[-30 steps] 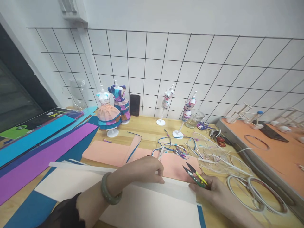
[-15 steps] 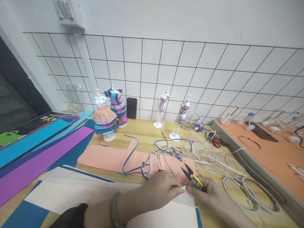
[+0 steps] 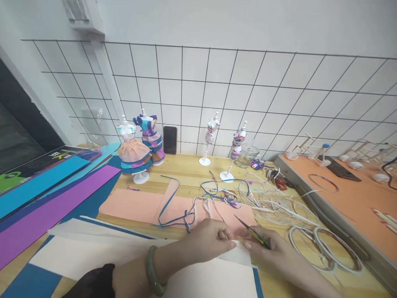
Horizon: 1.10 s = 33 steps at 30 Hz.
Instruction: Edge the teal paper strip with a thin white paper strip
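Observation:
My right hand [image 3: 267, 245] is closed around a pair of thread snips [image 3: 252, 232] with yellow and green handles. The dark blades point up and left over the peach paper strip [image 3: 136, 206]. My left hand [image 3: 212, 240] has its fingers pinched together just left of the right fingertips, and what they hold is too small to make out. A thin line seems to run between the two hands. Below them lie pale cream sheets [image 3: 217, 275] on a blue sheet [image 3: 255, 281]. Ahead of my left hand, a thin blue strip [image 3: 167, 205] curls across the peach paper.
Dress forms stand at the back, including one in a peach ruffled skirt [image 3: 135, 151]. A phone [image 3: 170, 140] leans on the wall. Tangled strips [image 3: 228, 198] and hoops [image 3: 338, 250] lie to the right, beside an orange-topped tray [image 3: 347, 198]. Coloured sheets [image 3: 62, 203] lie left.
The blades of the snips have come together from a spread position and turned in my right hand. My left hand has moved slightly left, its fingers still pinched.

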Tool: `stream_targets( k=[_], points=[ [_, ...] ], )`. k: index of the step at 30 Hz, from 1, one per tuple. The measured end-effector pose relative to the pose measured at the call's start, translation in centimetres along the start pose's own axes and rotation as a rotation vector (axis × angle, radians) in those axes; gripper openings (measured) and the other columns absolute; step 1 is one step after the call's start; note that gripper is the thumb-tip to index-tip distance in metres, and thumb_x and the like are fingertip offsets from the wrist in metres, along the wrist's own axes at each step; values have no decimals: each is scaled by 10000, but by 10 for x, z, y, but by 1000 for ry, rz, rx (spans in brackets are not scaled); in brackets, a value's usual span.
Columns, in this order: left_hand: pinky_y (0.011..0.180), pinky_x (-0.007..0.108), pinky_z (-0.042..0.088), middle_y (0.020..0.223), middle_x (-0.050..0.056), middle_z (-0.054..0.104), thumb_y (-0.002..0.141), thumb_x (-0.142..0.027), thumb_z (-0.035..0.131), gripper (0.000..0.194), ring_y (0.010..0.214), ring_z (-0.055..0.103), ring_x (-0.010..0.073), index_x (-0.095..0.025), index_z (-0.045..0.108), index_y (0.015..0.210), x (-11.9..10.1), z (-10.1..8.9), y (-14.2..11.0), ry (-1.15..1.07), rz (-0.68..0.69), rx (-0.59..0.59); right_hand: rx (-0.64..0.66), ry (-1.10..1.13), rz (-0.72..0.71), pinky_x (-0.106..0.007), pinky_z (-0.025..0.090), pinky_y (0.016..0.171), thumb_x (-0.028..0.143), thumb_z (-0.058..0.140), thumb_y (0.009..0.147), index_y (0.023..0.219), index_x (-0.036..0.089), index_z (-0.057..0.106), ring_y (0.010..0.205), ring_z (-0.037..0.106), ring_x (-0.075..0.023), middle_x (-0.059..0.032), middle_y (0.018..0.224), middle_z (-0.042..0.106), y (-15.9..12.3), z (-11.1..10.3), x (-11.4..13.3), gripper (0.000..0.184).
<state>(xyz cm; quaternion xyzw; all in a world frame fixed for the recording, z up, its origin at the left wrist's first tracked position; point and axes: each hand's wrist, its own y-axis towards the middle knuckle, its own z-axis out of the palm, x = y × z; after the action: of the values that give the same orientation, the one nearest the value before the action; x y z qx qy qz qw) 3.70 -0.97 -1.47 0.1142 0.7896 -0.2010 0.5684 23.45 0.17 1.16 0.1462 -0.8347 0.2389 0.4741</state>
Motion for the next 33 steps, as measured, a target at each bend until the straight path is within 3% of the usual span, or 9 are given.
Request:
stream_targets(
  k=[3,7,11,14,17,22,26,33],
  points=[
    [459,190,281,619,-33,508,716,-392,575,260,526,424,82,-152,618,805,-2,-6,-1,30,3,37,10,-5,-1,-215,309,503,502,523,768,665,171,554,560,408,-109,37,575,462,1,5,-4,348],
    [457,198,254,567,-41,439,779,-424,493,308,517,385,82,-148,627,753,-9,-17,-4,130,57,64,-39,11,0,-209,239,471,537,504,776,586,174,476,515,314,-82,64,525,352,1,5,-9,411],
    [472,199,271,587,-32,490,768,-355,491,245,557,441,97,-161,634,724,-11,-17,-3,237,68,41,-13,-31,-23,-217,349,527,536,500,789,606,172,554,566,446,-114,31,577,511,-2,-2,-2,411],
    [521,207,314,634,-17,558,762,-364,502,240,616,497,119,-174,648,743,-8,-13,-2,303,79,7,-19,-84,-41,-278,450,721,557,506,776,779,199,662,821,574,-218,-35,806,662,-6,-11,3,390],
    [609,221,360,720,2,621,769,-355,500,235,708,544,143,-182,658,773,-5,-11,0,326,107,-19,-68,-158,4,-313,432,862,588,436,802,925,233,673,1044,538,-273,-63,1037,660,-10,-25,2,444],
    [637,228,382,782,15,641,761,-368,511,241,770,557,155,-181,660,795,-4,-12,1,270,84,-24,3,-250,27,-275,466,789,567,464,801,808,252,700,887,612,-249,-8,868,707,-15,-47,-7,393],
    [571,218,368,691,3,600,746,-391,523,262,671,535,134,-162,647,779,-2,-12,6,209,7,-25,23,-270,82,-253,491,654,572,548,737,755,246,709,742,622,-220,-3,753,703,-19,-59,-16,364],
    [533,214,354,685,17,585,715,-355,572,237,603,509,112,-126,613,762,3,-14,14,-22,-41,62,45,-238,106,-261,502,643,549,607,690,804,270,717,740,620,-219,6,757,703,-23,-62,-21,321]
  ],
)
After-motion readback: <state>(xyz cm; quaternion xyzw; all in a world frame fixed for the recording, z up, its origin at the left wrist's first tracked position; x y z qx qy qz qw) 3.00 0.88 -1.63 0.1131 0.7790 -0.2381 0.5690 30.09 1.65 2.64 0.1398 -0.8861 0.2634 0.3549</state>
